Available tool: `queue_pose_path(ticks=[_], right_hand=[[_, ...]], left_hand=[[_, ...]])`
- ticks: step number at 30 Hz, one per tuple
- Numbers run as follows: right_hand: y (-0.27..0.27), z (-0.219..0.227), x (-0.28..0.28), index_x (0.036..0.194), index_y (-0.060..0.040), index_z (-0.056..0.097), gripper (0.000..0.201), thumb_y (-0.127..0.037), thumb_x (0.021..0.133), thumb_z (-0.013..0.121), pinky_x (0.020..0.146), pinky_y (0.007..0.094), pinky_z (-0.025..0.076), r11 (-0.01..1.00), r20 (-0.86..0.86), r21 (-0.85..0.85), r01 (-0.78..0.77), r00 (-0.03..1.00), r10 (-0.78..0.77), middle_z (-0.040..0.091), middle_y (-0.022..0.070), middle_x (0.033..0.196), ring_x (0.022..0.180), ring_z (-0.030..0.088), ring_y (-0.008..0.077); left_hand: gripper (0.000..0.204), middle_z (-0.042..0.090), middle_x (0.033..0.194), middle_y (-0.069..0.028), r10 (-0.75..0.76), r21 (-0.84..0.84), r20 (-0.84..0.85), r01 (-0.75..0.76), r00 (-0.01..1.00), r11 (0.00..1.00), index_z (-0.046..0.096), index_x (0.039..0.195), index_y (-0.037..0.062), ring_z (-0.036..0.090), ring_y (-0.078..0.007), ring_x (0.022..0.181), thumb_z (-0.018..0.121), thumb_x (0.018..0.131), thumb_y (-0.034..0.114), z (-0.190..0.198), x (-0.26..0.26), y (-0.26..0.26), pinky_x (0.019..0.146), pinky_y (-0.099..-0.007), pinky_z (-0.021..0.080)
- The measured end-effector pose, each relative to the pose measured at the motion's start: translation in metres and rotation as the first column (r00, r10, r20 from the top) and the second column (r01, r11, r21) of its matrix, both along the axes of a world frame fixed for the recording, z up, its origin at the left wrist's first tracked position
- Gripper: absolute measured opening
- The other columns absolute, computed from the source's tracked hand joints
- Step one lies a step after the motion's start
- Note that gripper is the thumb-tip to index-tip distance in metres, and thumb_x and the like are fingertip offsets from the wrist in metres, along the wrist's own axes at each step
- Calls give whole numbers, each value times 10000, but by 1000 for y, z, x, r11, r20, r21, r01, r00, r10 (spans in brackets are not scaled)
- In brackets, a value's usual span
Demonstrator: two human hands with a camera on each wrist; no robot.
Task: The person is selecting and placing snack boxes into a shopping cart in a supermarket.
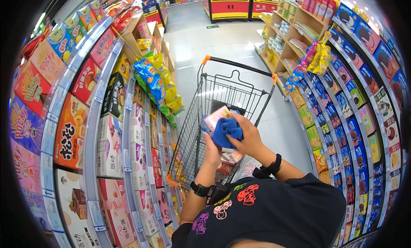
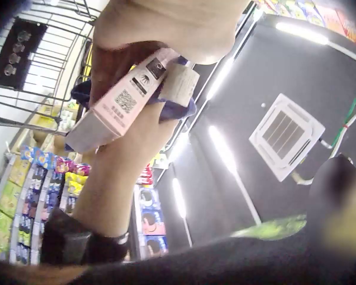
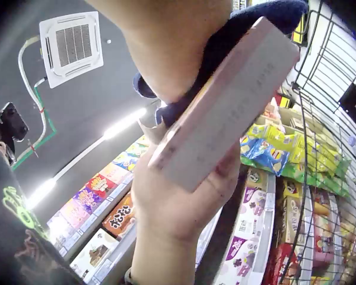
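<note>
A small pale pink carton is held over the shopping cart in the head view. My left hand grips it from below and the side. My right hand holds a bunched blue cloth against the carton's face. In the left wrist view, the carton shows a QR code and printed text on one side, and the cloth has a white tag. The right wrist view shows a long, pale side of the carton, with the left hand around its lower end.
Shelves of boxed snacks line the left, and biscuit packs the right. Chip bags hang out from the left shelf. Packages lie in the cart near my body. A tiled aisle floor runs ahead towards red and yellow counters.
</note>
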State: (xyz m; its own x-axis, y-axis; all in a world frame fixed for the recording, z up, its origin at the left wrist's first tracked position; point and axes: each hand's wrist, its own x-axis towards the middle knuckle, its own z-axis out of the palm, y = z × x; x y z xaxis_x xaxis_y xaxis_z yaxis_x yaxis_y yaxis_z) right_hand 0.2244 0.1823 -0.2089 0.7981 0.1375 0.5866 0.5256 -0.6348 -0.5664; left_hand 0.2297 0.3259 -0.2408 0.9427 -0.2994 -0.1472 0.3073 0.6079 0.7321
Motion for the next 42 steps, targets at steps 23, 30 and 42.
queue_pose_path(ticks=[23, 30, 42], right_hand=[[6, 39, 7, 1285, -44, 442, 713, -163, 643, 729, 940, 412, 430, 970, 87, -229, -83, 991, 105, 467, 220, 1274, 1117, 505, 377], [7, 31, -4, 1339, -94, 367, 788, -192, 654, 745, 914, 407, 445, 927, -198, -265, -266, 956, 217, 424, 226, 1311, 1076, 536, 391], [-6, 20, 2, 1243, -75, 473, 674, -61, 638, 770, 877, 294, 453, 827, -371, 537, -168, 833, 410, 590, 69, 1087, 1009, 568, 140]], left_hand=[[352, 607, 1063, -82, 53, 132, -69, -43, 996, 990, 507, 1168, -5, 606, -138, 912, 455, 956, 272, 15, -1, 17, 804, -278, 494], [393, 582, 1148, -132, 255, -53, 60, -252, 965, 966, 460, 1223, -25, 589, -196, 1013, 416, 963, 266, 26, 12, 42, 874, -319, 468], [346, 636, 964, -47, 135, 246, 239, -195, 962, 949, 563, 1107, -37, 566, -65, 817, 482, 957, 264, -1, 4, 45, 696, -207, 456]])
